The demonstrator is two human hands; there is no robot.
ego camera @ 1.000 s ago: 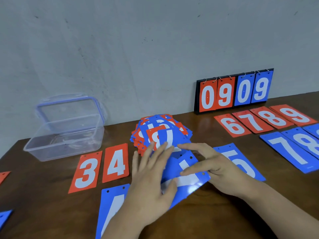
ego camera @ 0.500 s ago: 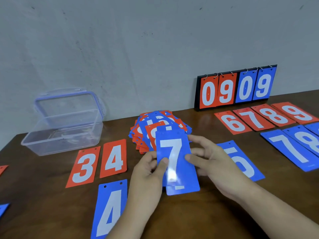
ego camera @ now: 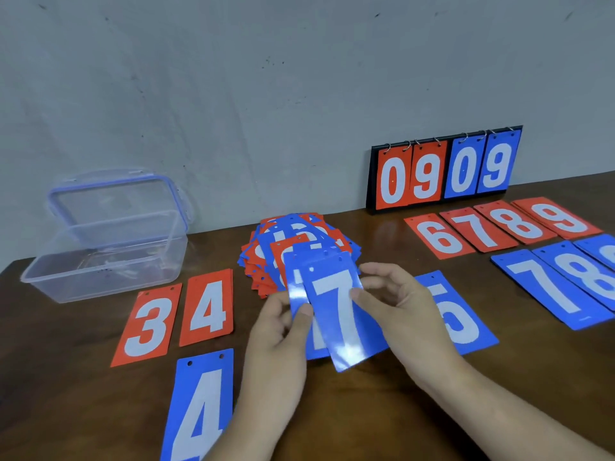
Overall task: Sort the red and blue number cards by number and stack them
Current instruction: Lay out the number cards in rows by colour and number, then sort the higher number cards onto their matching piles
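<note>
One clear plastic box [ego camera: 66,277], lid open, sits at the table's [ego camera: 66,394] back-left corner. Ahead of it a red 3 [ego camera: 148,324] and a red 4 [ego camera: 208,307] lie side by side, and a blue 4 [ego camera: 199,404] lies toward the front edge; bare wood stretches left of these. Near the back edge at mid-table is one loose pile [ego camera: 299,241] of mixed red and blue cards. In front of it the left hand [ego camera: 276,344] holds two blue cards off the surface: its thumb presses the face of the rear card [ego camera: 296,287], whose number is mostly hidden, and its fingers curl behind. The held blue 7 [ego camera: 339,314] is fanned rightward; the right hand [ego camera: 399,311] grips its right edge, thumb on the face, fingers bent and slightly apart. A blue 5 [ego camera: 466,327] lies partly hidden by that hand. At the back edge stands one flip scoreboard [ego camera: 446,171] reading 0909. Before it run red 6 [ego camera: 439,237], red 7 [ego camera: 479,231], red 8 [ego camera: 519,224] and red 9 [ego camera: 559,217], then a lying blue 7 [ego camera: 549,287], a blue 8 [ego camera: 585,274] and a third blue card [ego camera: 602,251] cut off at the right
</note>
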